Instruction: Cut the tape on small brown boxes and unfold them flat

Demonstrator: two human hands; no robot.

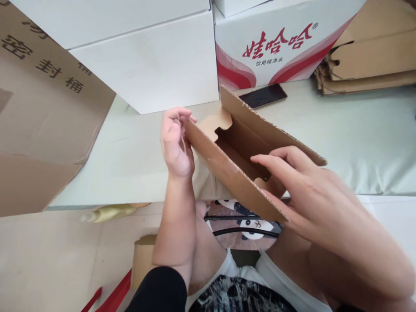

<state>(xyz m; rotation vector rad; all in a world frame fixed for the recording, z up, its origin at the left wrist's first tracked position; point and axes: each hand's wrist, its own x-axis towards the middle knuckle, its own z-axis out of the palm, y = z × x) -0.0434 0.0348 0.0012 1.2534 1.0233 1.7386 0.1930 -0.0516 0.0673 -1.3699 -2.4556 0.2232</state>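
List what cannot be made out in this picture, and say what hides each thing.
All in the head view:
1. Floor of the box, whose end flap the left hand pinches: hidden by its near wall and the right hand.
2. Phone: one end behind the box's rear flap.
3. Brown carton: print cut off by the left and top edges.
4. Panda print: mostly covered by the box and right hand.

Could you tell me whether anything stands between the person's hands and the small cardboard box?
Nothing visible does. The left hand pinches the small cardboard box at its left end, and the right hand lies against its near wall, fingers reaching into the open top.
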